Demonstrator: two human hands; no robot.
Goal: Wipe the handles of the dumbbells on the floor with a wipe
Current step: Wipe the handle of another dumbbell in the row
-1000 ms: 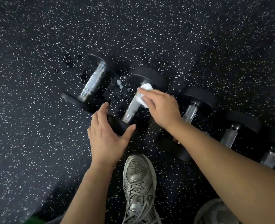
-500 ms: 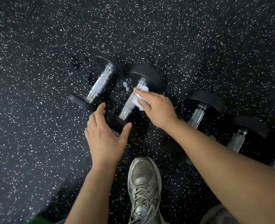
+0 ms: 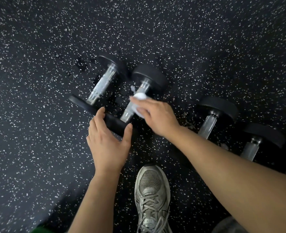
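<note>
Several black dumbbells with shiny metal handles lie in a row on the speckled floor. My right hand (image 3: 155, 116) holds a crumpled white wipe (image 3: 139, 96) wrapped over the handle (image 3: 128, 113) of the second dumbbell from the left. My left hand (image 3: 107, 140) cups the near black head (image 3: 115, 123) of that same dumbbell, fingers and thumb around its rim. The leftmost dumbbell (image 3: 102, 85) lies untouched just beyond. Further dumbbells (image 3: 209, 123) lie to the right, partly hidden by my right forearm.
A grey sneaker (image 3: 151, 192) stands on the black speckled rubber floor (image 3: 38, 115) just below the hands. Wet spots and a small white scrap (image 3: 132, 89) lie between the two left dumbbells. Another dumbbell handle (image 3: 250, 148) is at the far right.
My right hand slid the wipe down the handle toward the near head. My left hand closed further around the near head. The camera view shifted slightly.
</note>
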